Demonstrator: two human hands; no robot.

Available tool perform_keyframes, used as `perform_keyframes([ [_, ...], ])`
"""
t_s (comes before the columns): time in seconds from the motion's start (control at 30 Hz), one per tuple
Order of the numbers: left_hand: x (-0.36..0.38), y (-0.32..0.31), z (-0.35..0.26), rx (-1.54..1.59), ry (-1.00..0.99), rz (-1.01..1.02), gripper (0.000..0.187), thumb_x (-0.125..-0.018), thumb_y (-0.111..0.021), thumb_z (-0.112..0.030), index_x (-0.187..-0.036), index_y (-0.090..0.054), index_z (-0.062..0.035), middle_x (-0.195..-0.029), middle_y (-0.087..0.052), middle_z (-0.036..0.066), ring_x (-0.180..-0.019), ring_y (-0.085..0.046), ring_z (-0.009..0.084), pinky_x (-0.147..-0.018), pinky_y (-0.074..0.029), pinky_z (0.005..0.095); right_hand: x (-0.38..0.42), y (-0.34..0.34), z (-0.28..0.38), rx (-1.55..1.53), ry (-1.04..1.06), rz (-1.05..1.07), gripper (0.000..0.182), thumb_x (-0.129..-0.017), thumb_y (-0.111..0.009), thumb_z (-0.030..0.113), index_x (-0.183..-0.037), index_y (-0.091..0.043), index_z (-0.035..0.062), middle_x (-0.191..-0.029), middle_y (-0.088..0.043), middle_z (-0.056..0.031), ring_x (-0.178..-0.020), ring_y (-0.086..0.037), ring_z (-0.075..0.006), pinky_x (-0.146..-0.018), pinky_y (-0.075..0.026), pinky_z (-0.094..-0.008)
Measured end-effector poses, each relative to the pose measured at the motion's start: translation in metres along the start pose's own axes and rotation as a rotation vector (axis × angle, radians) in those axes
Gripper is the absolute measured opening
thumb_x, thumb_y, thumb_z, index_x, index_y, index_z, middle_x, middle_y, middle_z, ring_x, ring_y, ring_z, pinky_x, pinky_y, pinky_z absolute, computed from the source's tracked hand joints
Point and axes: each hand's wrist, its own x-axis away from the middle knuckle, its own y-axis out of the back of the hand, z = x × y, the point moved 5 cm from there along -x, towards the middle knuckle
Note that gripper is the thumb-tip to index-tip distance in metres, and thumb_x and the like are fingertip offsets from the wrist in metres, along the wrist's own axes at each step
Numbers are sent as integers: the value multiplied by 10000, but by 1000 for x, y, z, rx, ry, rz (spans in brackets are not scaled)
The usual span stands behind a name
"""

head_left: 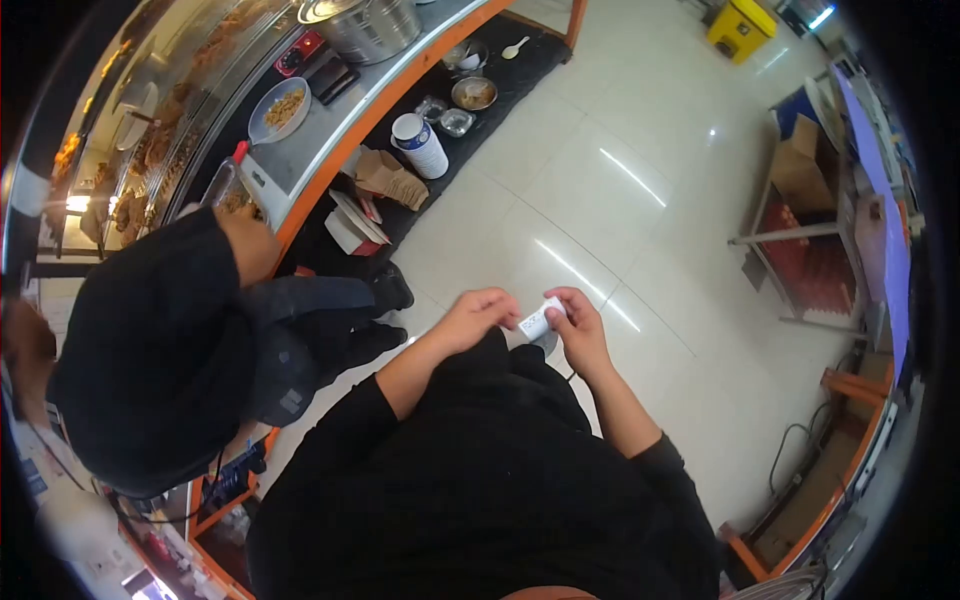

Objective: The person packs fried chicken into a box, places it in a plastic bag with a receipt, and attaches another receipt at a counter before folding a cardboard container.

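Observation:
In front of my waist, a small white paper slip with dark print (540, 318), which looks like a receipt, is pinched between the thumb and fingers of my right hand (583, 332). My left hand (478, 319) is just to the left of the slip, its fingers loosely bent and a little apart. The left fingertips come close to the slip's edge; I cannot make out whether they touch it.
A person in black (150, 360) stands close on my left, at a counter with a bowl of food (280, 110). A lower shelf holds a blue-and-white tub (420, 147) and cartons (390, 180). A metal-framed rack (800, 240) stands right; a yellow bin (741, 30) is farther off.

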Motion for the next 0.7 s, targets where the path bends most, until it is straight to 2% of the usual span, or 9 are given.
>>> perform_keyframes([
  [0.07,-45,57,39,-8,13,-207,176,-915,-525,-150,-900,-624,-6,-769,-633,54,-731,-603,117,-678,-479,257,-68,8,-14,47,-37,104,169,-902,-543,84,-1053,-553,8,-901,-592,-47,-829,-550,-122,-736,-440,-250],
  [0.1,-64,92,50,-166,57,-364,179,-909,-525,-150,-890,-627,-5,-746,-631,59,-701,-601,117,-662,-476,253,-99,4,-14,126,-45,64,105,-888,-470,78,-882,-570,48,-743,-520,16,-683,-483,-68,-626,-381,-210],
  [0.2,-116,201,93,-522,33,-670,196,-891,-536,-164,-860,-633,3,-688,-624,73,-620,-592,123,-610,-475,258,-184,-2,-27,80,-149,148,145,-802,-429,65,-760,-567,50,-650,-476,31,-611,-441,-66,-544,-330,-230],
  [0.23,-135,238,108,-567,9,-753,217,-891,-544,-189,-855,-632,6,-683,-623,79,-611,-592,134,-591,-471,272,-216,-9,-42,191,-35,138,165,-742,-410,83,-668,-551,40,-584,-454,22,-565,-418,-78,-501,-306,-251],
  [0.37,-184,320,107,-744,159,-1009,285,-888,-571,-272,-880,-629,7,-672,-616,91,-590,-586,159,-573,-465,299,-297,-45,-97,402,-42,346,151,-753,-454,92,-695,-579,29,-591,-500,-23,-562,-448,-110,-513,-345,-274],
  [0.47,-220,389,157,-657,281,-1131,369,-890,-560,-362,-927,-628,0,-763,-652,145,-706,-629,266,-663,-479,360,-348,-75,-110,590,-111,356,165,-789,-495,131,-780,-637,48,-615,-565,-80,-566,-520,-168,-549,-412,-315],
  [0.5,-234,427,195,-707,279,-1164,419,-890,-548,-412,-949,-629,-5,-817,-668,173,-786,-648,320,-722,-486,393,-366,-81,-127,699,-199,401,201,-840,-523,225,-866,-659,80,-682,-621,-127,-622,-595,-246,-600,-457,-357],
  [0.6,-267,471,223,-822,443,-1162,482,-892,-510,-457,-974,-621,5,-906,-656,216,-890,-630,358,-797,-474,422,-421,-106,-151,877,-332,562,302,-888,-469,320,-953,-632,75,-850,-655,-159,-795,-641,-313,-772,-483,-439],
  [0.7,-286,479,220,-878,522,-1243,530,-898,-468,-480,-1011,-611,18,-1001,-638,235,-924,-623,365,-843,-467,430,-473,-134,-198,1057,-91,570,329,-902,-459,331,-978,-622,55,-833,-653,-176,-727,-650,-317,-739,-493,-461],
])
